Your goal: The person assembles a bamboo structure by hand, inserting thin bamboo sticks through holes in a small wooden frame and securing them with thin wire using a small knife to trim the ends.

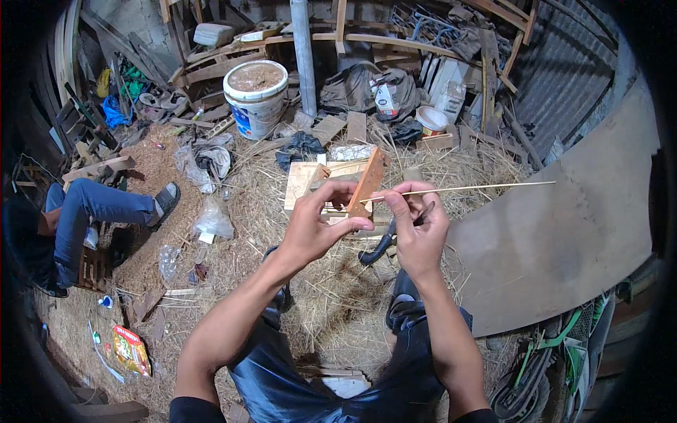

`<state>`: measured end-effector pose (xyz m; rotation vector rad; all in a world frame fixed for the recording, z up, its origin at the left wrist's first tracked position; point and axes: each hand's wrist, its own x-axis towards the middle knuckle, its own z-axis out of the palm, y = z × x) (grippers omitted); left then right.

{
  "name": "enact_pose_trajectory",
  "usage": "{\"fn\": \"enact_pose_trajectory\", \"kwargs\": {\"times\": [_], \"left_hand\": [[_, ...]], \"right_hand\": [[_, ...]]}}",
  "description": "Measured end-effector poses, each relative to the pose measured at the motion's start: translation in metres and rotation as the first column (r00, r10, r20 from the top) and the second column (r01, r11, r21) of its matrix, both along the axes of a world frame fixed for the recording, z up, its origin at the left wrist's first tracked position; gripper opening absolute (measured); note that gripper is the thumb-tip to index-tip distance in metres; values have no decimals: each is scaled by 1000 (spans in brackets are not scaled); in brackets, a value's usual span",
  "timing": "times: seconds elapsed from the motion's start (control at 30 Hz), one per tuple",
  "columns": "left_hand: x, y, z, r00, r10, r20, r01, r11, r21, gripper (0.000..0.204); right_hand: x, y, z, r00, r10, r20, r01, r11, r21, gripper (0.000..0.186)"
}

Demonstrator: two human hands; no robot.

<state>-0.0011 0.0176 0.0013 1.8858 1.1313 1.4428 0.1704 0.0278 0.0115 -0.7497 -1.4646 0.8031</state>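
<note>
My left hand (314, 222) is closed around a narrow reddish-brown wooden block (369, 182) with small holes along it, held tilted in front of me. Between the thumb and fingers of my right hand (421, 236) is a long thin pale stick (486, 187). Its near end meets the lower part of the block; whether it is inside a hole I cannot tell. The rest of the stick points out to the right. A curved black handle (379, 248) shows just left of my right hand; whether that hand also grips it is unclear.
Straw covers the ground, with a pale wooden board (300, 185) behind the block. A white bucket (255, 99) stands beside a grey post (303, 56). At right leans a large brown sheet (557, 240). Another person's leg (106, 208) is at left; a motorbike (525, 381) is lower right.
</note>
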Motion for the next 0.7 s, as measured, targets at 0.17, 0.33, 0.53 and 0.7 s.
{"fn": "enact_pose_trajectory", "kwargs": {"times": [0.17,0.33,0.53,0.7], "left_hand": [[1,0,1,1000,-2,-25,2,1000,10,54],[2,-4,7,997,9,-75,-5,999,43,53],[1,-4,6,995,32,-97,-25,997,73,51],[1,-4,8,991,42,-129,-31,996,84,50]], "right_hand": [[-2,-4,7,999,8,-49,-11,998,-67,14],[-1,-4,7,996,42,-75,-50,993,-104,13],[-1,-4,4,999,28,-25,-28,999,-23,12],[2,-2,1,1000,-5,27,6,999,-36,6]]}}
